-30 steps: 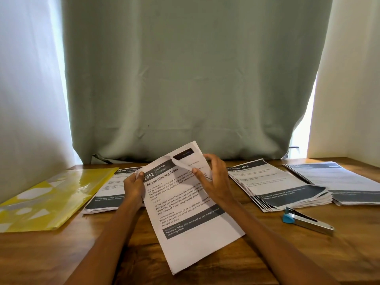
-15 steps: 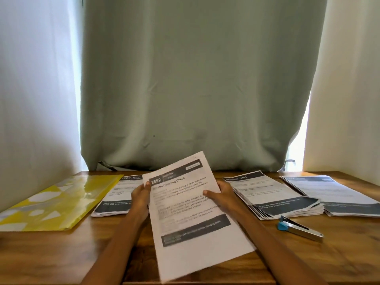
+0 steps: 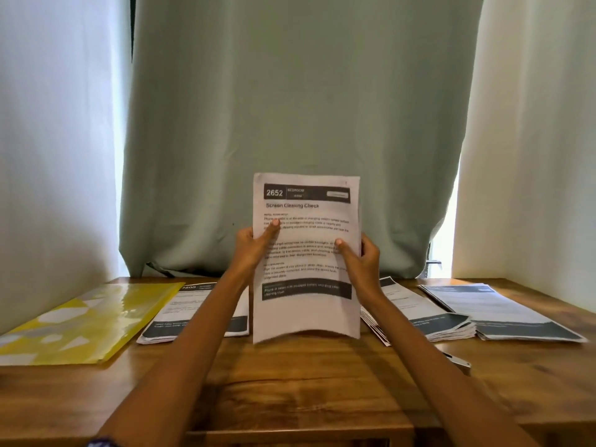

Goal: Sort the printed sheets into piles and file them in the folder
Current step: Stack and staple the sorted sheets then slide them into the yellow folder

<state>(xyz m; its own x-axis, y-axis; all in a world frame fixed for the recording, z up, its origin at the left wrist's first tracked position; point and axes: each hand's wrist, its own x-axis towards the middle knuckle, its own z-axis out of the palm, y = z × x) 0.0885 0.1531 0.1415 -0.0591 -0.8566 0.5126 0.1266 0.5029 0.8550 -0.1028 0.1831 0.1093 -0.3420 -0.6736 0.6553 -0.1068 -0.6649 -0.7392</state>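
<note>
Both hands hold a white printed sheet stack with a dark header band numbered 2652 and the title "Screen Cleaning Check" (image 3: 306, 259) upright in front of the person, its lower edge bowed and meeting the brown wooden table (image 3: 306, 391). Whether that edge rests on the wood or hovers just above it cannot be determined, as the edge is blurred.

The left hand (image 3: 254, 250) grips the left margin of the stack, thumb pressed across the printed face and fingers behind the paper. The right hand (image 3: 362, 259) grips the right margin in the same way, thumb on the front.

Flat piles on the table, from left to right:
- A glossy yellow plastic folder with pale geometric patches (image 3: 87, 321) lies at the left end, closed.
- Just beside it sits a pile of printed sheets with a header numbered 3800 (image 3: 190, 314), partly covered by the left forearm.
- To the right of the held stack lies a thicker fanned pile of printed sheets with a dark footer band (image 3: 425, 317), partly behind the right forearm.
- A further pile of grey-toned printed sheets (image 3: 503, 311) lies at the right end, its edge touching or overlapping the fanned pile.

A small metallic object (image 3: 459, 361) shows near the right forearm, mostly hidden. A pale green curtain (image 3: 290, 108) hangs behind the table.
</note>
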